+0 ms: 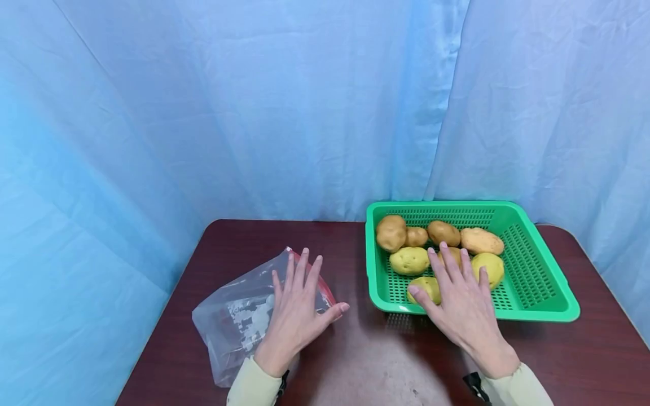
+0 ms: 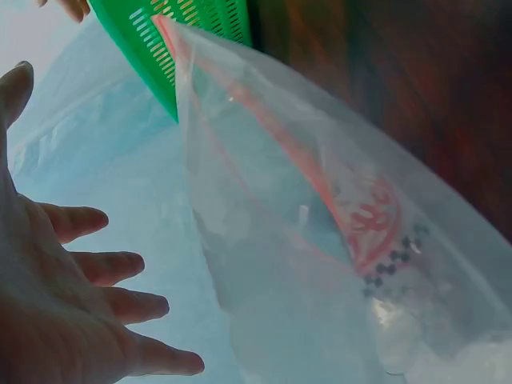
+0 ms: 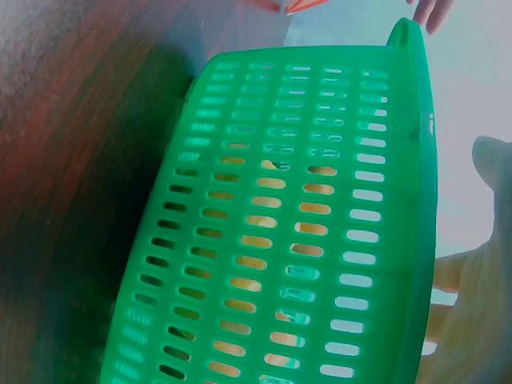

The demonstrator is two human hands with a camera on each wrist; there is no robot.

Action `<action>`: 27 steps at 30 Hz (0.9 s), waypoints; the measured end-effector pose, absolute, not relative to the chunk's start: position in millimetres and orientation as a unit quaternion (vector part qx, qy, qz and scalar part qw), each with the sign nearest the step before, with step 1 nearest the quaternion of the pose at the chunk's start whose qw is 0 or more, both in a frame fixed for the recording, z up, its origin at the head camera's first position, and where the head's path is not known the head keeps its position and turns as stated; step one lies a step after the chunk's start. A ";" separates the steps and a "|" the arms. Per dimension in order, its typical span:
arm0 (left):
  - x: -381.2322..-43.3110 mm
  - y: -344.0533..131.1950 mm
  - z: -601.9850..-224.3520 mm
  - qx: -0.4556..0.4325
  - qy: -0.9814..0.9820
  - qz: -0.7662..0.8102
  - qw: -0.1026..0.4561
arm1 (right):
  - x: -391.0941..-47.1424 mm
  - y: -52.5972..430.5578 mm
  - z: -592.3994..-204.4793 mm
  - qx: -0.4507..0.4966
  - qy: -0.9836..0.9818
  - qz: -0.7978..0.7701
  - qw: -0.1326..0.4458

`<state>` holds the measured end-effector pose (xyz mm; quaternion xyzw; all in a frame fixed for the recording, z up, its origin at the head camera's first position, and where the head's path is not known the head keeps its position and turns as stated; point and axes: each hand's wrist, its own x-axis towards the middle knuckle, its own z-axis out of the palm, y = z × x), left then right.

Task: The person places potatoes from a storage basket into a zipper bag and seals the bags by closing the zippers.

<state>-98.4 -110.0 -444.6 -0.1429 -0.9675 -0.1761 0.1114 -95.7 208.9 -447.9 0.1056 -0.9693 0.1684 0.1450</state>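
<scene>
My left hand [image 1: 295,316] hovers with spread fingers over a clear zip bag [image 1: 233,316] with a red seal strip, holding nothing. In the left wrist view the bag [image 2: 280,240] stands partly puffed up beside the palm, red strip along its mouth. Over the near rim of a green plastic basket [image 1: 550,276] my right hand [image 1: 464,310] is spread flat, palm down, gripping nothing. Several potatoes lie inside, among them a round brown potato [image 1: 391,233] and a yellow potato [image 1: 409,261]; the hand partly hides some. In the right wrist view the basket's slotted side [image 3: 264,224] fills the middle.
Both bag and basket rest on a dark reddish-brown table [image 1: 340,242], the bag on the left and the basket on the right. Pale blue curtains [image 1: 304,113] hang behind and on either side of the table.
</scene>
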 end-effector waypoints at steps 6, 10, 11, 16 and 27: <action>-89.8 -117.0 -452.2 -0.152 -0.968 -0.169 0.108 | -92.2 206.1 -450.2 0.111 -0.968 0.172 0.146; -85.1 -123.6 -459.2 -0.150 -0.972 -0.151 0.095 | -89.8 204.5 -452.3 0.116 -0.968 0.165 0.147; -84.1 -125.3 -460.9 -0.149 -0.974 -0.144 0.092 | -89.2 204.0 -452.9 0.119 -0.968 0.164 0.148; -81.8 -133.3 -467.6 -0.156 -0.978 -0.115 0.082 | -86.3 201.1 -455.7 0.133 -0.964 0.165 0.160; -82.4 -145.7 -484.4 -0.195 -0.960 -0.140 0.141 | -83.6 198.0 -457.4 0.139 -0.962 0.171 0.162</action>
